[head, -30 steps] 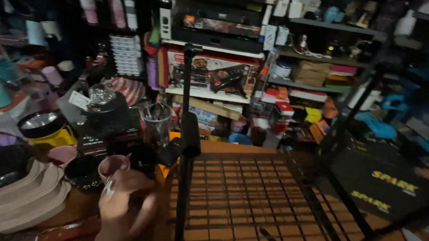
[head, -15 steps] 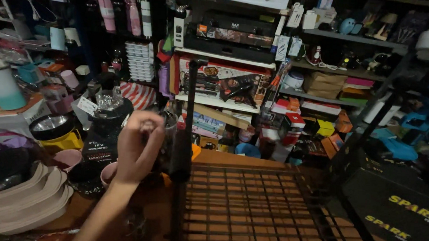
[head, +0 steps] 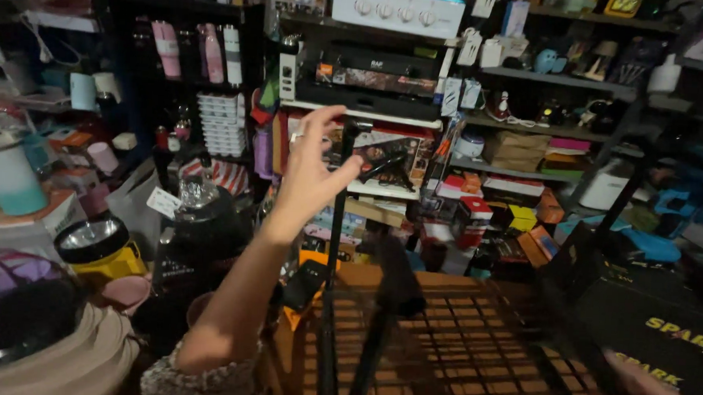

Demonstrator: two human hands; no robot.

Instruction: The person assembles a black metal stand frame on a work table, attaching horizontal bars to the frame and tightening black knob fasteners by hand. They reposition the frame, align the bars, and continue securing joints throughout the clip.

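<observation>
My left hand [head: 309, 176] is raised with its fingers spread, just left of a thin black upright pole [head: 334, 260]. The thumb reaches the pole near its top end; I cannot tell whether it touches. Nothing is in the hand. A second black pole [head: 382, 317], blurred, leans beside the first over a black wire grid rack [head: 471, 361]. My right hand [head: 651, 392] shows only as a blurred shape at the bottom right, next to a black box with yellow lettering [head: 662, 329].
A black jug with clear wrapping [head: 200, 222], a yellow and black lamp [head: 100, 246] and stacked beige bowls [head: 44, 350] crowd the left. Packed shelves of boxes and bottles [head: 388, 73] fill the back. Small coloured boxes [head: 516, 220] are piled behind the rack.
My left hand has risen from low beside the pink cup up to the top of the pole and spread open. My right hand has come into view at the bottom right.
</observation>
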